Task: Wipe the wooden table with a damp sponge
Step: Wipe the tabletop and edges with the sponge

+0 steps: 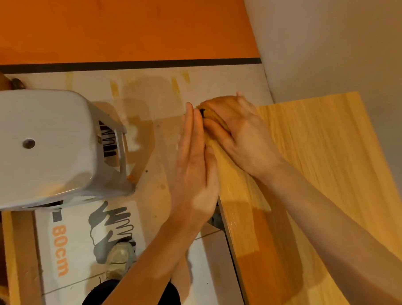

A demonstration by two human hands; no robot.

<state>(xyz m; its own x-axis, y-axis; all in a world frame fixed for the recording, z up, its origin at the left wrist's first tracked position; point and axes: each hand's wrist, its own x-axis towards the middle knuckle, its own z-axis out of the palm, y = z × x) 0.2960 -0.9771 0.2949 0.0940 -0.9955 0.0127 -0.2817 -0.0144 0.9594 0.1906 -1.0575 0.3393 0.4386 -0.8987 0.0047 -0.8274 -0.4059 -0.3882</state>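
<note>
Head view looks down on a wooden table [324, 193] filling the 4 o'clock part of the frame, its left edge running from 12 toward 6 o'clock. At the table's far left corner the right hand [238, 132] lies palm down with the forearm stretched in from 4 o'clock, its fingers curled over a yellowish sponge [213, 121] and pressing it onto the wood at the edge. The left hand [196, 166] stands on its side just off the table edge, fingers straight and held together, pointing toward 12 o'clock; its palm faces the sponge and touches it, forearm coming from 7 o'clock. At 9 o'clock a grey plastic stool [45, 145] stands on the floor, with a printed cardboard box [89, 245] below it at 7 o'clock.
</note>
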